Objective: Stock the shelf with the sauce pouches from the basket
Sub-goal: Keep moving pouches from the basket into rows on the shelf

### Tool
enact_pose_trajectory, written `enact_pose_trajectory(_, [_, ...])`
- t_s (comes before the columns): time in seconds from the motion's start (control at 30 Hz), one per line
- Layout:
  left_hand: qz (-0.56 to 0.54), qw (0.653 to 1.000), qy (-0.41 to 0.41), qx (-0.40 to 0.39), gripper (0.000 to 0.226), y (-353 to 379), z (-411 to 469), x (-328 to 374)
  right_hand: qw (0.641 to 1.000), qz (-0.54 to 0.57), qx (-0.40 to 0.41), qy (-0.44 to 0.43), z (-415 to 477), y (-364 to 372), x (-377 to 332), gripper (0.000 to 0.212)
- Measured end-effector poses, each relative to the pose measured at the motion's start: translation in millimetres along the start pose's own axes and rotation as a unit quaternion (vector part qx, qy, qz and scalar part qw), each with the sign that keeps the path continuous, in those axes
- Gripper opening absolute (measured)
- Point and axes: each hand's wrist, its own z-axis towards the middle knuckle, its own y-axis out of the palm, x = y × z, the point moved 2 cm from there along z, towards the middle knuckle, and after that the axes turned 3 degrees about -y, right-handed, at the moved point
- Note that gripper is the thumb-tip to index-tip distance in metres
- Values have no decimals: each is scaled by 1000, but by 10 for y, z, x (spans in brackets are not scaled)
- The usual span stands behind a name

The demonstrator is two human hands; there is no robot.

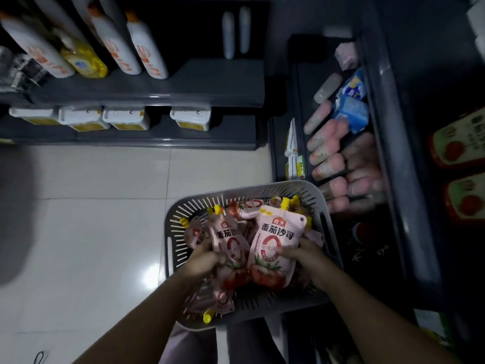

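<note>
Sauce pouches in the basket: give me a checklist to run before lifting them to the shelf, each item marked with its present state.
1. Right hand has a grip on the front pouch: ok, fingers wrap its edge.
2. Left hand has a grip on the second pouch: ok, though the fingers are partly hidden.
3. Held pouches free of the others: cannot tell, more pouches lie under them.
4. Basket steady: cannot tell, its support is hidden beneath it.
5. Space on the shelf at right for more pouches: cannot tell, the view there is dark and blurred.
6. Yellow caps closed: cannot tell at this sharpness.
</note>
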Motion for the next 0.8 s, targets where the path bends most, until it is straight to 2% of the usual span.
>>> enact_pose_trajectory(0.07, [-43,999,-17,9,13,44,-139,123,1000,23,-19,-8,-61,-10,-164,25])
enact_pose_trajectory(0.1, [-71,997,-18,-5,14,55,-184,173,999,35,-27,-7,-106,-10,-255,23])
enact_pose_trajectory(0.17, [-126,991,-13,-53,33,92,-312,309,997,57,-45,-8,-190,-11,-428,28])
enact_pose_trajectory(0.27, [-153,985,9,-85,40,170,-492,500,992,110,-64,-9,-322,43,-648,35])
enact_pose_trajectory(0.33, [-152,982,35,-109,42,251,-625,656,989,129,-67,-7,-414,110,-766,33])
enact_pose_trajectory(0.4, [-146,980,63,-119,40,294,-734,794,988,135,-68,-11,-514,171,-878,41])
enact_pose_trajectory(0.47, [-137,980,92,-109,28,275,-850,929,989,138,-57,-25,-620,205,-985,43])
enact_pose_trajectory(0.57, [-138,979,125,-86,12,207,-1002,1095,989,120,-45,-69,-800,227,-1147,31])
enact_pose_trajectory(0.7, [-118,975,154,-107,12,152,-1242,1330,986,109,-12,-123,-1074,219,-1314,18])
enact_pose_trajectory(0.8, [-106,968,179,-141,21,158,-1442,1525,977,131,9,-166,-1327,208,-1456,16])
